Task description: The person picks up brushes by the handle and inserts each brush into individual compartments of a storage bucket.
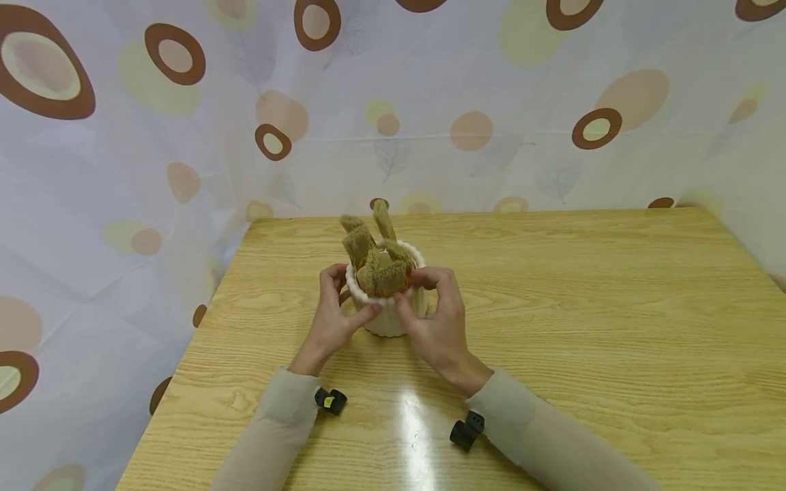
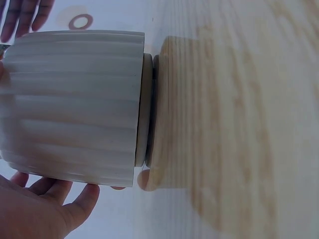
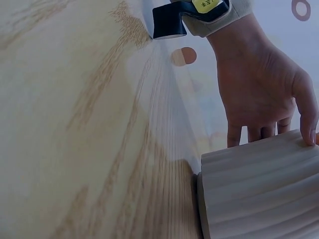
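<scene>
A white ribbed pot (image 1: 388,324) with a beaded rim stands on the table. Tan fuzzy plush pieces (image 1: 387,276) fill it, and some long ones stick up above the rim. My left hand (image 1: 331,320) grips the pot from the left, thumb on the front and fingers behind. At the right side of the rim, my right hand (image 1: 439,327) pinches at the edge of the plush, its index fingertip beside a small orange bit (image 1: 409,279). The left wrist view shows the pot's wall (image 2: 75,104) and several straight right fingers (image 2: 22,17) away from it.
The wood-grain table (image 1: 583,327) stretches far to the right. A patterned cloth (image 1: 430,82) hangs behind it and along the left. Small black cameras sit at both cuffs, one on the left (image 1: 331,401) and one on the right (image 1: 467,431).
</scene>
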A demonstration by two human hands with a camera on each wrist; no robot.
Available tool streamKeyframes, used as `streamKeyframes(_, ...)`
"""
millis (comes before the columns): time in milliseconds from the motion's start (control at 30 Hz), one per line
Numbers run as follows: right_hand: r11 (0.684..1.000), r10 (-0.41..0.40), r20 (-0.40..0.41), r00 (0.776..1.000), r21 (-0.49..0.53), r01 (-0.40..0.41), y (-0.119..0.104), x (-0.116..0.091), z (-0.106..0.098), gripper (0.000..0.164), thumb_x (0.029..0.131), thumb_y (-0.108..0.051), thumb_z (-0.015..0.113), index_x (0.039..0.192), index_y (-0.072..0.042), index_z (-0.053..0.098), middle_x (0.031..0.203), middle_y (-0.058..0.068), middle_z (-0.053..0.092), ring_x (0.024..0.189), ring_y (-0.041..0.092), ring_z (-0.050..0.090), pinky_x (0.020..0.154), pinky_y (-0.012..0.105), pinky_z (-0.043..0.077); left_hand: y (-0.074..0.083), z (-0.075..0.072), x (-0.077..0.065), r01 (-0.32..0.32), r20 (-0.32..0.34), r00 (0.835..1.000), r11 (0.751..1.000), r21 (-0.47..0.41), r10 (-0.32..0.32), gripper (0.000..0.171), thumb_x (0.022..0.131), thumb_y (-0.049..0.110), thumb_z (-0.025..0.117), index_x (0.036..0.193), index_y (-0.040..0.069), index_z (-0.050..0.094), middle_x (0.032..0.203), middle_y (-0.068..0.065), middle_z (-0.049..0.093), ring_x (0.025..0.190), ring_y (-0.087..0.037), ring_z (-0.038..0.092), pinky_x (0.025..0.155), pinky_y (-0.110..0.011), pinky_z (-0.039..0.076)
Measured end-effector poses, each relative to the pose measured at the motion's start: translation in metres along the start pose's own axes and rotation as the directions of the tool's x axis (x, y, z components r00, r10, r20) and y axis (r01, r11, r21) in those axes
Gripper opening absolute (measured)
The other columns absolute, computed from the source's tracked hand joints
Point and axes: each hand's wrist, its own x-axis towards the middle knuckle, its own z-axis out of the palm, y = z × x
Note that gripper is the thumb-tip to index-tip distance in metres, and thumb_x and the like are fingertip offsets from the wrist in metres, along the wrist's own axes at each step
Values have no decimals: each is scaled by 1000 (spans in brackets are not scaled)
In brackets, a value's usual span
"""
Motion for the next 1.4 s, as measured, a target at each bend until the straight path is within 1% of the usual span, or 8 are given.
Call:
streamKeyframes(233, 1000, 7, 15, 1000, -5, -7, 0, 0, -6, 35, 78, 1, 71, 108, 4, 53, 100, 14, 55, 91, 26, 54, 82, 40, 44, -5, 0, -1, -33, -16, 999, 999, 1, 33, 82, 76, 16, 78, 136, 6, 23, 140, -12, 36, 134, -22, 34, 110, -48, 26)
streamKeyframes(533, 999, 35, -17, 999, -7, -36, 2, 2, -18, 34, 77, 2, 71, 106, 5, 53, 97, 18, 57, 92, 26, 54, 85, 35, 42, -3, 1, -1, -30, -9, 1000, 1000, -1, 30, 82, 77, 18, 77, 137, 8, 22, 139, -12, 35, 134, -22, 33, 110, -49, 26)
streamKeyframes(700, 999, 41, -20, 999, -30, -42, 6, 2, -26, 34, 78, 1, 71, 107, 5, 53, 97, 16, 57, 91, 25, 55, 85, 35, 43, -3, 1, 0, -19, -5, 1000, 1000, -6, 19, 82, 77, 16, 78, 137, 9, 22, 140, -10, 34, 133, -20, 33, 111, -46, 26)
streamKeyframes(833, 999, 36, -28, 999, -32, -37, 9, 1, -32, 35, 76, 3, 71, 107, 4, 53, 97, 13, 57, 90, 25, 55, 83, 34, 43, -2, 1, 0, -13, 10, 1000, 1000, -15, 14, 85, 77, 12, 77, 139, 8, 19, 141, -12, 32, 135, -22, 32, 111, -46, 25)
streamKeyframes(967, 998, 40, -24, 999, -39, -41, 12, 1, -40, 37, 77, 4, 70, 110, 2, 53, 98, 15, 57, 89, 26, 56, 83, 35, 42, -1, 1, 0, -11, 18, 1000, 1000, -12, 11, 89, 77, 11, 77, 141, 6, 16, 143, -16, 28, 136, -26, 29, 112, -48, 24)
streamKeyframes(1167, 995, 65, 15, 998, -77, -63, 15, 3, -55, 38, 78, 2, 72, 112, 1, 54, 99, 14, 56, 88, 25, 57, 83, 35, 42, -1, 1, 0, -12, 8, 1000, 1000, 25, 12, 89, 75, 16, 79, 140, 7, 18, 142, -13, 29, 134, -24, 31, 110, -48, 26)
streamKeyframes(1300, 991, 82, 72, 994, -108, -74, 16, 7, -65, 35, 80, 0, 71, 111, 0, 54, 101, 13, 56, 88, 24, 56, 82, 36, 42, -1, -3, 1, -37, 15, 999, 998, 58, 36, 90, 75, 19, 79, 141, 5, 19, 142, -14, 30, 134, -27, 30, 109, -52, 26)
streamKeyframes(1400, 987, 111, 122, 986, -132, -95, 17, 10, -74, 33, 82, -3, 70, 110, -1, 55, 103, 12, 55, 89, 23, 55, 81, 36, 43, 0, -7, 1, -27, 35, 999, 994, 104, 23, 93, 76, 23, 80, 142, 4, 18, 145, -15, 26, 137, -30, 27, 110, -52, 26)
